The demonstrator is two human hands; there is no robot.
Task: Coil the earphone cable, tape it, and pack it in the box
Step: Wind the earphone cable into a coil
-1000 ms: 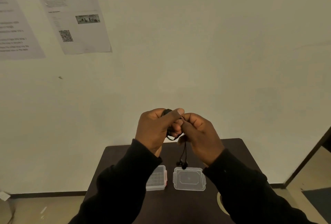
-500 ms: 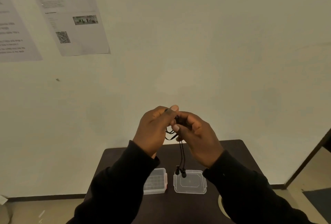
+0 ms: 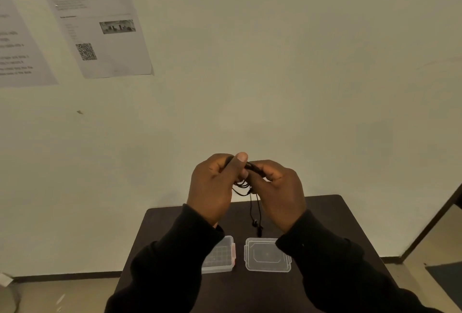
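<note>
Both hands up above dark bench (image 3: 325, 215), against pale wall (image 3: 300, 75). Left hand (image 3: 212, 187) and right hand (image 3: 277, 192) close together, fingers of both pinched on coiled black earphone cable (image 3: 243, 185). Two earbuds (image 3: 257, 226) dangle between wrists, above bench. Below: clear box (image 3: 222, 255) half hidden by left sleeve (image 3: 175, 257), clear lid (image 3: 265, 255) just beside it, apart. Printed sheets (image 3: 105, 25) with QR code on wall, upper left.
</note>
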